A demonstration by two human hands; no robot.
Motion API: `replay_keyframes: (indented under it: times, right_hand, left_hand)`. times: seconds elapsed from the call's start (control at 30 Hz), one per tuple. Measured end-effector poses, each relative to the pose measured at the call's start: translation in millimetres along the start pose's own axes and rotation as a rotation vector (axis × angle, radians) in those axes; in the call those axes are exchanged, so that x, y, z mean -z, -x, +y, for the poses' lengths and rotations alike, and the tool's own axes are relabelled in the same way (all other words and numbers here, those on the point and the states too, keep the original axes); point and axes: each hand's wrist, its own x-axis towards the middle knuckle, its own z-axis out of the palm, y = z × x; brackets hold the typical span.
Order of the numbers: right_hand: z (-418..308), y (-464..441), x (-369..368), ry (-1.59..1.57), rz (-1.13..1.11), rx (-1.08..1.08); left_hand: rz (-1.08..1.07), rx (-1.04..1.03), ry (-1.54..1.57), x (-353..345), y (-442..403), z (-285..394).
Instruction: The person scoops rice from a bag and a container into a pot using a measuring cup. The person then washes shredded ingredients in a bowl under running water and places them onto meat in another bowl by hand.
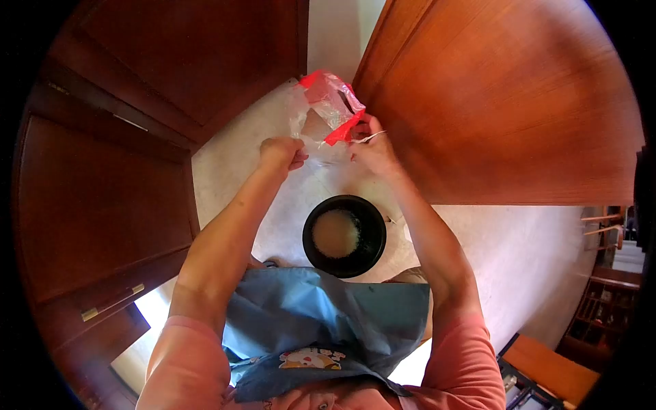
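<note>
A clear plastic bag with red print (335, 102) is stretched between my two hands, its mouth partly spread. My left hand (281, 152) has its fingers closed on the bag's near left edge. At the right edge, my right hand (374, 150) pinches the plastic beside a red patch, and a thin white strip (372, 137) sticks out over its fingers. Below the hands, on the floor close to my blue apron (321, 301), stands a round black pot (371, 242). Pale, whitish grains that look like rice (335, 232) lie in it. What is inside the bag cannot be made out.
Dark brown cabinets (102, 205) with metal handles line the left side. A large orange-brown wooden door or panel (506, 102) stands close to my right arm. Behind it on the right are a wooden shelf (601, 307) and a low orange-topped piece of furniture (550, 369).
</note>
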Motion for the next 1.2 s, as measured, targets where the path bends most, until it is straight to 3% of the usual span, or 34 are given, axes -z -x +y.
replay_keyframes:
  times: [0.07, 0.17, 0.23, 0.27, 0.3, 0.4, 0.47, 0.53, 0.57, 0.67, 0.77, 0.8, 0.97, 1.07, 1.2]
  right_hand:
    - [0, 0, 7, -0.122, 0.121, 0.214]
    - [-67, 40, 9, 0.127, 0.461, 0.508]
    - [-119, 39, -8, 0.189, 0.088, 0.58]
    - [-138, 39, -23, 0.484, -0.004, 0.582]
    - [-141, 24, -32, 1.209, -0.142, 0.632]
    - [-126, -23, -55, 1.592, -0.475, 0.095]
    - [-115, -38, -47, 1.728, -0.445, -0.081]
    - [-98, -48, -27, 1.917, -0.303, -0.048]
    - [-92, -58, -20, 1.953, -0.223, -0.019]
    - [-81, -74, -29, 1.983, -0.24, -0.042]
    - [-100, -54, -38, 1.609, -0.551, -0.068]
    - [-102, -51, -41, 1.574, -0.696, -0.147]
    - [-133, -13, -30, 1.598, -0.481, -0.104]
    - [-167, 11, -25, 1.655, -0.404, -0.122]
    - [-153, 18, -5, 1.411, -0.385, 0.183]
  left_hand:
    - [0.001, -0.009, -0.027, -5, 10, -3]
    - [-0.022, 0.11, -0.018, -30, 36, -20]
    - [-0.101, 0.021, -0.096, -35, 26, -4]
    - [-0.131, -0.015, -0.153, -32, 24, 1]
    - [-0.09, -0.038, -0.154, -33, 28, 2]
    - [-0.034, -0.09, -0.175, -31, 33, 4]
    - [-0.089, -0.09, -0.216, -26, 24, 2]
    - [-0.092, -0.117, -0.2, -32, 35, 8]
    - [-0.096, -0.124, -0.181, -38, 40, 8]
    - [0.025, -0.245, -0.498, -46, 26, 10]
    - [0.308, -0.6, -0.842, -48, 43, 9]
    - [0.293, -0.632, -0.852, -48, 43, 12]
    - [0.381, -0.743, -0.907, -58, 18, 14]
    - [0.406, -0.887, -0.876, -43, 51, 40]
    - [0.286, -0.801, -1.031, -34, 75, 59]
